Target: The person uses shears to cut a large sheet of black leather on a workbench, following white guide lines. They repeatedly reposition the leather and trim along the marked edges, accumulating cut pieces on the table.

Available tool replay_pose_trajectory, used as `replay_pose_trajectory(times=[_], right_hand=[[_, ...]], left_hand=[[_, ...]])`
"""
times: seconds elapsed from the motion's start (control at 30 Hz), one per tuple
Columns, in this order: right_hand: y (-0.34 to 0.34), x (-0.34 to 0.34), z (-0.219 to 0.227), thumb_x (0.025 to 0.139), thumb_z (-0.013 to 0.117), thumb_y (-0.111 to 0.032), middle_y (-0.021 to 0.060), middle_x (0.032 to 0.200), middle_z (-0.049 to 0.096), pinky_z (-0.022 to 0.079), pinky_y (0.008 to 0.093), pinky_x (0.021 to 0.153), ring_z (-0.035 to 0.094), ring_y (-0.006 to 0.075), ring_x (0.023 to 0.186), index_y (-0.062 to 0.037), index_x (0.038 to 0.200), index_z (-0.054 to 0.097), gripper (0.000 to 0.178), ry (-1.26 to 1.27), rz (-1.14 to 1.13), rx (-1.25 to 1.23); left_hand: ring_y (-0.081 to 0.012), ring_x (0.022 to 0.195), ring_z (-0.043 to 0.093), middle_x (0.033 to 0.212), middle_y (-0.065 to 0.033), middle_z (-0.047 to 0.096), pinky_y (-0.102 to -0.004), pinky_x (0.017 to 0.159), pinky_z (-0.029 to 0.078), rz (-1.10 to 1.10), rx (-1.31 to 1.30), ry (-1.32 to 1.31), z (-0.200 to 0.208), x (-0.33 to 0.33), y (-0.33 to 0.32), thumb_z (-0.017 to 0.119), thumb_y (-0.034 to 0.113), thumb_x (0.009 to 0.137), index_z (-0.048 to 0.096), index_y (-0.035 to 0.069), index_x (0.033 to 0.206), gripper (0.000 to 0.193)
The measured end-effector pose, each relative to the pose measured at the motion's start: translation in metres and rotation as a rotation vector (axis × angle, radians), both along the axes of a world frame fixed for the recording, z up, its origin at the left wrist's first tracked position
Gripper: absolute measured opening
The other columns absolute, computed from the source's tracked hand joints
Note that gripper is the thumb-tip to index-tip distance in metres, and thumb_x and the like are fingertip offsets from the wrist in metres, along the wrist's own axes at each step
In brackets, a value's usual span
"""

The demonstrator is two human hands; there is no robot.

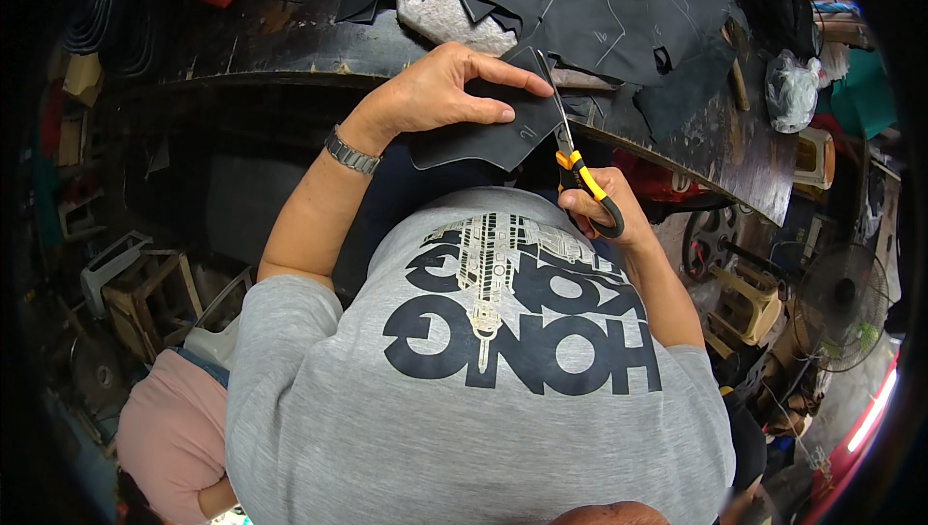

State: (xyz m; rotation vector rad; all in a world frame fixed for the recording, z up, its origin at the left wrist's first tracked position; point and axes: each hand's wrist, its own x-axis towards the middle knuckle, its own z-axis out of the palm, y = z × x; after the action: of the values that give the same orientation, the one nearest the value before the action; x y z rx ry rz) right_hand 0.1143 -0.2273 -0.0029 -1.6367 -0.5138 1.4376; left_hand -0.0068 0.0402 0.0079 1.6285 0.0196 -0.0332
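My right hand [607, 204] is closed around the yellow-and-black handles of a pair of scissors [577, 165]. Their blades point away from me and meet the right edge of a black leather-like piece [474, 141], which bears a pale chalk mark. My left hand [440, 92], with a metal watch on its wrist, holds that piece. Its thumb and forefinger lie over the top, the fingertip close beside the blades; the other fingers are mostly hidden. The piece hangs over the near edge of the dark table [261, 46].
Several black cut pieces [609, 13] with pale lines cover the table's far side, around a pale slab [454, 20]. At right lie a plastic bag [793, 90] and a wooden-handled tool [739, 80]. A fan [841, 305] stands lower right; another person's pink shirt [174, 433] shows lower left.
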Motion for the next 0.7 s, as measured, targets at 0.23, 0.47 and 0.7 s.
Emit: replay_pose_trajectory(times=[0.23, 0.47, 0.7], right_hand=[[0.006, 0.009, -0.006, 0.076, 0.082, -0.046, 0.0004, 0.057, 0.054, 0.04, 0.0224, 0.045, 0.052, 0.0088, 0.047, -0.0047, 0.075, 0.061, 0.046, 0.034, 0.062, 0.048], [0.012, 0.013, -0.004, 0.076, 0.075, -0.06, 0.0008, 0.066, 0.055, 0.04, 0.022, 0.048, 0.053, 0.0086, 0.054, -0.0036, 0.085, 0.06, 0.059, -0.003, 0.12, 0.18], [0.004, 0.006, -0.003, 0.077, 0.081, -0.044, -0.0019, 0.056, 0.05, 0.036, 0.0218, 0.042, 0.048, 0.0069, 0.045, -0.0056, 0.078, 0.062, 0.043, -0.007, 0.015, 0.056]], left_hand=[[-0.0173, 0.103, 0.068, 0.113, -0.0103, 0.072, -0.0277, 0.098, 0.048, -0.019, -0.079, 0.008, 0.003, 0.0, -0.008, 0.073, 0.007, 0.079, 0.071, 0.008, 0.119, 0.04], [-0.0186, 0.107, 0.066, 0.115, -0.0125, 0.071, -0.028, 0.101, 0.046, -0.044, -0.158, 0.008, 0.002, -0.001, -0.012, 0.075, 0.006, 0.079, 0.071, 0.005, 0.119, 0.04], [-0.0158, 0.105, 0.066, 0.116, -0.0111, 0.071, -0.0269, 0.099, 0.047, -0.032, -0.165, 0.036, 0.002, -0.003, -0.01, 0.073, 0.003, 0.08, 0.07, 0.004, 0.12, 0.04]])
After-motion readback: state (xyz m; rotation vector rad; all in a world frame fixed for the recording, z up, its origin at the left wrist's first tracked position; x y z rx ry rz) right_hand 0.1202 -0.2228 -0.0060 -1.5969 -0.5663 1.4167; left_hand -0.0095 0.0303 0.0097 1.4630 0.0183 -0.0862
